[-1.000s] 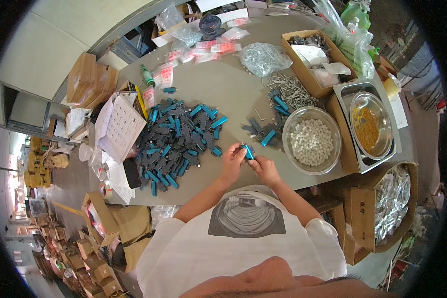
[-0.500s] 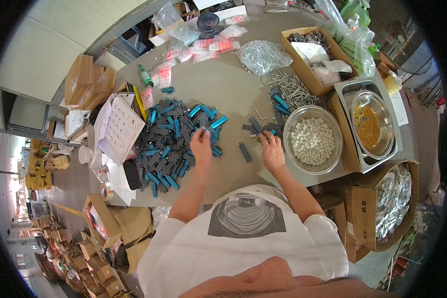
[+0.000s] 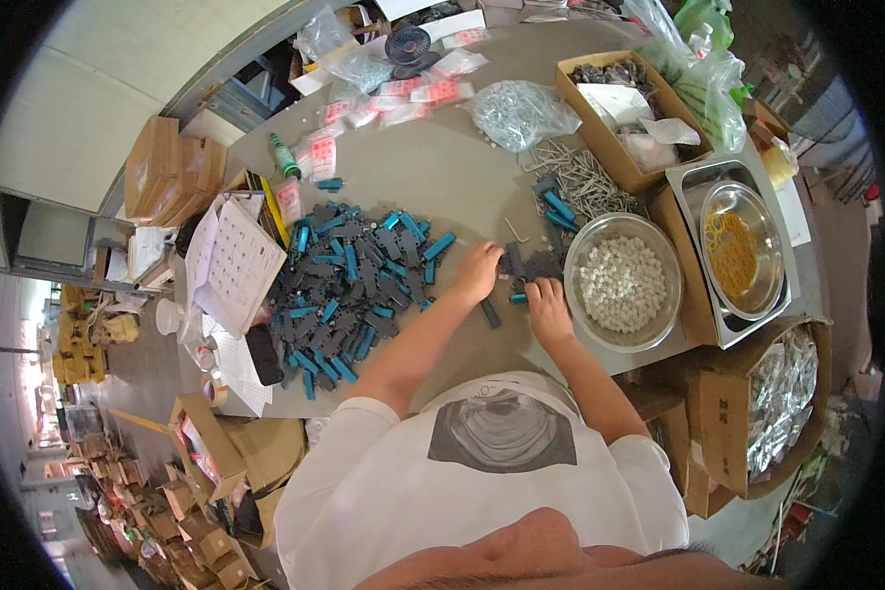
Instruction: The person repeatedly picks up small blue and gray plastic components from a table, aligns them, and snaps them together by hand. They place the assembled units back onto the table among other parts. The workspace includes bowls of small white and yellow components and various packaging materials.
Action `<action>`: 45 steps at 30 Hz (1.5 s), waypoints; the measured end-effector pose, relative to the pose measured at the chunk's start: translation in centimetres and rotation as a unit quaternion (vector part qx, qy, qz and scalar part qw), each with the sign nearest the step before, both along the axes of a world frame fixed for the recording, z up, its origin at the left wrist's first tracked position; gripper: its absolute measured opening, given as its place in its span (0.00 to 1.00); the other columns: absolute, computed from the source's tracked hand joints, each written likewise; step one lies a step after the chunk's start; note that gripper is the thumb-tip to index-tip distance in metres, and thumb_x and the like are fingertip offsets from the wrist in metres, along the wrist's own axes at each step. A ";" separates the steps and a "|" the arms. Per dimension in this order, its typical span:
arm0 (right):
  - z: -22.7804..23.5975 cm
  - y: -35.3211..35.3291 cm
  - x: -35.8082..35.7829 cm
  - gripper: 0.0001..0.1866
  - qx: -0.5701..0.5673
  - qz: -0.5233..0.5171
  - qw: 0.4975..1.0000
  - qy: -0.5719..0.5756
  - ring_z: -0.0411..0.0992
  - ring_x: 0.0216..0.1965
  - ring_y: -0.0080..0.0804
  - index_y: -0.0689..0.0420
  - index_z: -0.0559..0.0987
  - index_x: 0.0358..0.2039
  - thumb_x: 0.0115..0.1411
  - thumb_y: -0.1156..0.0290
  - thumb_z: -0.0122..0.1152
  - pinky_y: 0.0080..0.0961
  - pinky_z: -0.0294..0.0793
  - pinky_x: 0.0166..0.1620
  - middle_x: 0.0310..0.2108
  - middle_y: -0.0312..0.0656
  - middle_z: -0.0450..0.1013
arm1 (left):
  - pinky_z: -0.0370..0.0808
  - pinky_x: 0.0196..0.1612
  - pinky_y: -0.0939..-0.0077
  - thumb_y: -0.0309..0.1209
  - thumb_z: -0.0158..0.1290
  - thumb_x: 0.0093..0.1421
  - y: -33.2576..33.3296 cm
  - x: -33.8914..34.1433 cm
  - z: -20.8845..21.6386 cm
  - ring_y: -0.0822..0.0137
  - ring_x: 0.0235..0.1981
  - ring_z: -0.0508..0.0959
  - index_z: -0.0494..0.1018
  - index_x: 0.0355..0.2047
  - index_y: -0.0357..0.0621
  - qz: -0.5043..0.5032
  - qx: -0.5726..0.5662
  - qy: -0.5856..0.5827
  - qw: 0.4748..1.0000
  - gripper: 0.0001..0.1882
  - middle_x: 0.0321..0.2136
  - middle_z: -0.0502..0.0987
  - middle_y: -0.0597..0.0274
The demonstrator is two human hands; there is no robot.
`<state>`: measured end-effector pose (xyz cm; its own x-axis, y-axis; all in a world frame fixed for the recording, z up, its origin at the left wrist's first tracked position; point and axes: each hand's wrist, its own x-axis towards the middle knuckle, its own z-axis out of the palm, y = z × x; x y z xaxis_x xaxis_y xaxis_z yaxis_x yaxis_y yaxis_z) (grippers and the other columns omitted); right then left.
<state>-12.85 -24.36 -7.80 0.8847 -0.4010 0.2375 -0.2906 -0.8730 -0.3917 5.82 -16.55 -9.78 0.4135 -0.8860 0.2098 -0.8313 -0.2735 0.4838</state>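
My left hand point(image 3: 477, 272) has its fingers pressed together beside a few dark grey blocks point(image 3: 510, 264) in the middle of the table; what they pinch, if anything, is hidden. Just to its right, my right hand point(image 3: 549, 307) is closed with its fingertips at a small teal-and-dark block point(image 3: 519, 297). A single dark block point(image 3: 490, 314) lies on the tabletop below the left hand. To the left spreads a big heap of dark grey and teal blocks point(image 3: 349, 280). A metal bowl of small white pieces point(image 3: 621, 280) stands close to the right hand.
Behind the bowl lie many metal hex keys point(image 3: 585, 175) and a clear bag of hardware point(image 3: 523, 113). A cardboard box point(image 3: 649, 177) and a steel tray point(image 3: 780, 305) holding a bowl of yellow bits point(image 3: 731, 253) line the right side. Papers point(image 3: 241, 258) and a dark phone point(image 3: 264, 354) lie at left.
My left hand has moved right, from the heap's edge to the dark blocks near my right hand. My right hand has shifted slightly toward me and right.
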 end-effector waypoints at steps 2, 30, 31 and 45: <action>-0.5 0.2 -0.5 0.13 0.020 0.001 1.000 -0.011 0.63 0.44 0.47 0.56 0.69 0.37 0.49 0.80 0.53 0.39 0.64 0.49 0.38 0.46 0.66 | 0.70 0.44 0.59 0.19 0.54 0.48 -0.7 0.1 0.6 0.48 0.41 0.73 0.71 0.39 0.38 0.019 0.093 0.066 0.993 0.15 0.36 0.75 0.48; 3.7 4.3 -1.4 0.09 0.813 -0.062 0.575 -0.069 0.64 0.29 0.17 0.54 0.75 0.38 0.57 0.70 0.61 0.16 0.59 0.32 0.31 0.30 0.70 | 0.71 0.29 0.80 0.18 0.51 0.51 9.1 -9.5 6.6 0.73 0.28 0.75 0.62 0.51 0.37 0.137 -0.107 0.448 0.877 0.25 0.29 0.76 0.58; 3.8 4.4 -1.5 0.09 0.799 -0.059 0.594 -0.067 0.64 0.29 0.17 0.55 0.75 0.37 0.56 0.71 0.61 0.16 0.60 0.32 0.30 0.30 0.71 | 0.71 0.29 0.79 0.18 0.50 0.52 9.1 -9.6 6.5 0.74 0.27 0.75 0.62 0.51 0.37 0.138 -0.102 0.428 0.887 0.24 0.29 0.76 0.59; 4.8 5.5 -1.7 0.06 0.722 -0.052 0.668 -0.172 0.67 0.30 0.19 0.60 0.76 0.32 0.53 0.77 0.64 0.18 0.67 0.35 0.27 0.33 0.71 | 0.71 0.31 0.81 0.18 0.43 0.59 9.2 -10.8 6.5 0.76 0.29 0.72 0.61 0.52 0.38 0.107 -0.205 0.506 0.831 0.19 0.33 0.71 0.63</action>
<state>-14.51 -18.89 -3.04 0.8272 -0.4865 -0.2811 0.0034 0.5046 -0.8634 -5.01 -7.33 -3.30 0.7008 -0.7093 -0.0760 0.1054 -0.0024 0.9944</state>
